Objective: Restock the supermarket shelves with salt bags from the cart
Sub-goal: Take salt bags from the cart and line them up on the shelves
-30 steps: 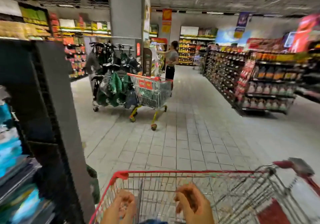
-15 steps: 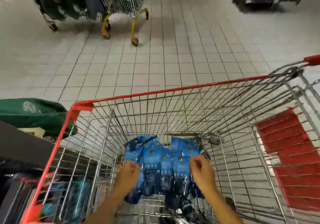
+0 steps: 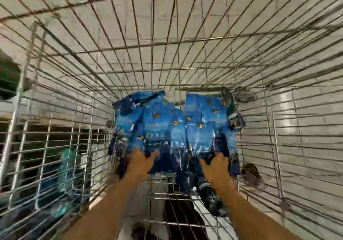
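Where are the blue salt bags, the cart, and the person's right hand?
blue salt bags (image 3: pixel 172 126): head view, front of the middle bags.
cart (image 3: pixel 185 43): head view, wire of the far wall.
right hand (image 3: pixel 216 167): head view, back of the hand at the bags' near edge.

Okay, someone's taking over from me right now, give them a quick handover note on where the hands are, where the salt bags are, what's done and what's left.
Left hand: down in the cart, fingers curled on the near left edge of the blue salt bags.
Right hand: gripping the near right edge of the same bunch.
Bags: a cluster of them lies on the cart floor at its far end; the picture is too blurred to count them.
Done: both hands have hold of the bags; none is out of the cart yet.
Left: lift the bunch out, carry it to the shelf, stack it, and repeat until the cart holds none.
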`<act>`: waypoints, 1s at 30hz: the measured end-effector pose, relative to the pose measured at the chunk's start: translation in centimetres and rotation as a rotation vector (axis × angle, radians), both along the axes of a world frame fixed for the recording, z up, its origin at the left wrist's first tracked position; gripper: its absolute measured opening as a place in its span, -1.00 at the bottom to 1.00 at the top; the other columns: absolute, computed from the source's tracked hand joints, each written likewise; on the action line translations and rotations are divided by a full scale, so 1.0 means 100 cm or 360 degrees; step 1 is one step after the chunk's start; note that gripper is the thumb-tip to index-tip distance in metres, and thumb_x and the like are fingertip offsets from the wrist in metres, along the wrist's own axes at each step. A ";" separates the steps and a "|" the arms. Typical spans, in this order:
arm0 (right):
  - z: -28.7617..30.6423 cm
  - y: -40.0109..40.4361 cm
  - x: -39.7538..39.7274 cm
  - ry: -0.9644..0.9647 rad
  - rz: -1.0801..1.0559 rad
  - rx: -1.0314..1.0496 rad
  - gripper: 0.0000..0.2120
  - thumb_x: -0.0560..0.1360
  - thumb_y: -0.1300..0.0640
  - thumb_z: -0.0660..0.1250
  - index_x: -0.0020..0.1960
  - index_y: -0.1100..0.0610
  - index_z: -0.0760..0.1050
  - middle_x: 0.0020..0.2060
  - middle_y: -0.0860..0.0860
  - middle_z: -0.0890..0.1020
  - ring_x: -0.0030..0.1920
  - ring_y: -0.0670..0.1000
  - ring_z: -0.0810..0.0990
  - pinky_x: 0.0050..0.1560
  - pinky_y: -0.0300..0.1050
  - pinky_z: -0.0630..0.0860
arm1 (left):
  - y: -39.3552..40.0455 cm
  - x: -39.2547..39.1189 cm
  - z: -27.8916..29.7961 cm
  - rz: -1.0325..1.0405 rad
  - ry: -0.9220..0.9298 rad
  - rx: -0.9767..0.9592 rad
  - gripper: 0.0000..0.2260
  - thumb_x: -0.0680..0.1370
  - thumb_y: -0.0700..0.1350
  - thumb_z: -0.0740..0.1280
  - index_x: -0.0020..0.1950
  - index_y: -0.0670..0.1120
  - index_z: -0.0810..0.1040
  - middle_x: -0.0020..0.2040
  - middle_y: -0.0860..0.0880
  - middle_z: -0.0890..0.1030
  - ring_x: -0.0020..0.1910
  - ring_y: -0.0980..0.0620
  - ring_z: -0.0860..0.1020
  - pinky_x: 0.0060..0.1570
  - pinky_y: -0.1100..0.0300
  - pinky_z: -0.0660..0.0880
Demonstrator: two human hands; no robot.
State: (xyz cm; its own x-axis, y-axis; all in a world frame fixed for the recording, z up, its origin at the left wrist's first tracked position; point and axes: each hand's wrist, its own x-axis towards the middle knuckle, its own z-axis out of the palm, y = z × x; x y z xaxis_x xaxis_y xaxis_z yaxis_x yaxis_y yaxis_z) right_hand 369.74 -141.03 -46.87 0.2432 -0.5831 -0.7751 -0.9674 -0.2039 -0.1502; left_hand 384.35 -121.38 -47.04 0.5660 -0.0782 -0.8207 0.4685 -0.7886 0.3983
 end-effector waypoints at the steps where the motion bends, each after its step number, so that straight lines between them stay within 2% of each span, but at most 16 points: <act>1: -0.006 0.000 0.001 0.0013 -0.0012 -0.0018 -0.19 0.52 -0.20 0.36 0.50 0.29 0.12 0.42 0.27 0.29 0.42 0.29 0.29 0.37 0.23 0.37 | -0.005 0.000 -0.009 0.0013 0.0016 0.0015 -0.58 0.54 0.02 0.42 0.22 -0.27 0.52 0.15 -0.19 0.61 0.14 -0.14 0.58 0.09 0.05 0.47; 3: -0.019 0.002 0.004 -0.0010 -0.0088 0.0039 -0.06 0.49 -0.23 0.38 0.54 0.28 -0.02 0.47 0.28 0.25 0.44 0.30 0.29 0.37 0.28 0.35 | -0.014 0.002 -0.023 0.0041 0.0021 0.0049 -0.41 0.52 0.02 0.44 0.28 -0.43 0.41 0.26 -0.37 0.52 0.27 -0.33 0.50 0.24 -0.07 0.46; 5: -0.029 0.004 0.005 -0.0084 -0.0288 0.0121 0.07 0.46 -0.18 0.44 0.55 0.31 -0.19 0.44 0.30 0.34 0.38 0.31 0.40 0.32 0.27 0.42 | -0.022 0.004 -0.034 0.0097 -0.0017 0.0033 -0.34 0.48 -0.12 0.49 0.24 -0.59 0.28 0.21 -0.57 0.41 0.22 -0.51 0.43 0.20 -0.29 0.44; 6: -0.032 0.006 0.006 -0.0111 -0.0386 0.0132 0.14 0.44 -0.15 0.48 0.55 0.33 -0.26 0.42 0.30 0.38 0.34 0.30 0.44 0.29 0.25 0.44 | -0.024 0.004 -0.035 0.0147 -0.0048 0.0046 -0.35 0.45 -0.16 0.52 0.23 -0.59 0.28 0.18 -0.58 0.42 0.18 -0.51 0.45 0.14 -0.29 0.46; 7: -0.035 0.008 0.006 -0.0114 -0.0441 0.0117 0.19 0.41 -0.16 0.51 0.54 0.35 -0.28 0.39 0.30 0.42 0.32 0.29 0.47 0.28 0.24 0.45 | -0.026 0.003 -0.035 0.0203 -0.0072 0.0085 -0.36 0.41 -0.15 0.56 0.22 -0.54 0.35 0.15 -0.54 0.48 0.15 -0.45 0.51 0.08 -0.21 0.50; 10: -0.038 0.013 0.005 -0.0074 -0.0505 0.0054 0.20 0.30 -0.23 0.56 0.53 0.34 -0.12 0.31 0.26 0.50 0.26 0.28 0.52 0.27 0.25 0.44 | -0.031 0.002 -0.033 0.0288 -0.0084 0.0097 -0.49 0.33 -0.10 0.62 0.16 -0.30 0.55 0.08 -0.26 0.65 0.00 -0.13 0.62 -0.10 0.13 0.49; 12: -0.037 0.016 0.002 -0.0062 -0.0513 -0.0007 0.01 0.24 -0.25 0.58 0.42 0.28 0.22 0.20 0.21 0.59 0.19 0.25 0.58 0.20 0.19 0.50 | -0.031 0.005 -0.035 0.0363 0.0008 -0.0005 -0.60 0.33 -0.18 0.61 0.08 -0.19 0.55 0.04 -0.13 0.66 -0.08 -0.02 0.59 -0.08 0.20 0.48; 14: -0.034 0.019 -0.001 -0.0115 -0.0538 -0.0024 -0.27 0.25 -0.21 0.59 0.23 0.19 0.48 0.06 0.15 0.67 0.06 0.19 0.63 0.09 0.10 0.56 | -0.026 0.009 -0.034 0.0361 0.0035 -0.0069 -0.59 0.34 -0.20 0.61 0.07 -0.09 0.50 -0.03 -0.04 0.64 -0.12 0.02 0.57 -0.07 0.19 0.52; 17: -0.026 0.020 -0.004 -0.0305 -0.0709 0.0046 -0.52 0.32 -0.04 0.60 0.15 0.13 0.57 -0.01 0.10 0.69 -0.10 0.08 0.61 -0.04 -0.06 0.54 | -0.020 0.013 -0.028 0.0327 0.0024 -0.0113 -0.62 0.38 -0.12 0.59 0.09 -0.08 0.52 -0.09 0.03 0.62 -0.14 0.06 0.58 -0.16 0.27 0.50; 19: -0.016 0.016 -0.005 -0.0432 -0.0856 0.0183 -0.64 0.35 0.07 0.59 0.08 0.10 0.59 -0.02 0.10 0.70 -0.14 0.04 0.63 -0.09 -0.07 0.57 | -0.019 0.014 -0.020 0.0350 0.0008 -0.0154 -0.72 0.40 -0.12 0.57 0.02 -0.07 0.56 -0.08 0.00 0.64 -0.10 0.01 0.61 -0.10 0.20 0.53; 21: -0.004 0.010 -0.005 -0.0556 -0.0977 0.0349 -0.75 0.37 0.21 0.57 0.01 0.12 0.62 -0.04 0.13 0.72 -0.17 0.02 0.66 -0.10 -0.03 0.62 | -0.020 0.016 -0.009 0.0407 0.0034 -0.0193 -0.77 0.41 -0.13 0.57 -0.08 -0.01 0.53 -0.14 0.04 0.62 -0.15 0.04 0.59 -0.06 0.16 0.52; 23: 0.013 0.002 -0.003 -0.0620 -0.0995 0.0488 -0.73 0.37 0.26 0.56 0.04 0.15 0.62 -0.01 0.13 0.72 -0.11 0.06 0.69 -0.02 0.03 0.65 | -0.020 0.018 0.008 0.0463 0.0044 -0.0242 -0.74 0.42 -0.12 0.56 -0.11 0.04 0.49 -0.15 0.07 0.60 -0.17 0.05 0.57 -0.10 0.18 0.49; 25: 0.036 -0.007 0.001 -0.0643 -0.0955 0.0601 -0.65 0.36 0.18 0.58 0.10 0.11 0.60 0.04 0.07 0.71 -0.02 0.05 0.68 0.02 0.03 0.64 | -0.017 0.020 0.028 0.0490 0.0044 -0.0269 -0.73 0.41 -0.08 0.56 -0.08 0.05 0.49 -0.12 0.05 0.62 -0.12 -0.01 0.59 -0.06 0.12 0.52; 28: 0.075 -0.020 0.009 -0.0661 -0.0866 0.0656 -0.44 0.31 0.03 0.62 0.26 0.08 0.54 0.14 0.02 0.66 0.15 0.12 0.62 0.22 0.15 0.54 | -0.014 0.026 0.072 0.0521 0.0076 -0.0351 -0.63 0.39 -0.05 0.57 0.12 -0.07 0.55 0.00 -0.07 0.69 0.04 -0.14 0.64 0.14 -0.10 0.57; 30: 0.107 -0.026 0.018 -0.0739 -0.0844 0.0686 -0.38 0.30 -0.02 0.62 0.30 0.06 0.53 0.15 0.00 0.66 0.14 0.08 0.64 0.12 0.08 0.60 | -0.011 0.029 0.104 0.0578 0.0082 -0.0418 -0.48 0.40 -0.08 0.57 0.29 -0.14 0.49 0.13 -0.13 0.65 0.16 -0.20 0.60 0.23 -0.19 0.51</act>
State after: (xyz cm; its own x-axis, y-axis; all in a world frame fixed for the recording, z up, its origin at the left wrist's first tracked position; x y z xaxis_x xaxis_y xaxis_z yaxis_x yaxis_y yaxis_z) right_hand 371.52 -143.58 -36.16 0.3702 -0.3852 -0.8453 -0.7392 0.4289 -0.5192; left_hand 387.21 -122.48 -36.62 0.5543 -0.0916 -0.8272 0.7205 -0.4448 0.5320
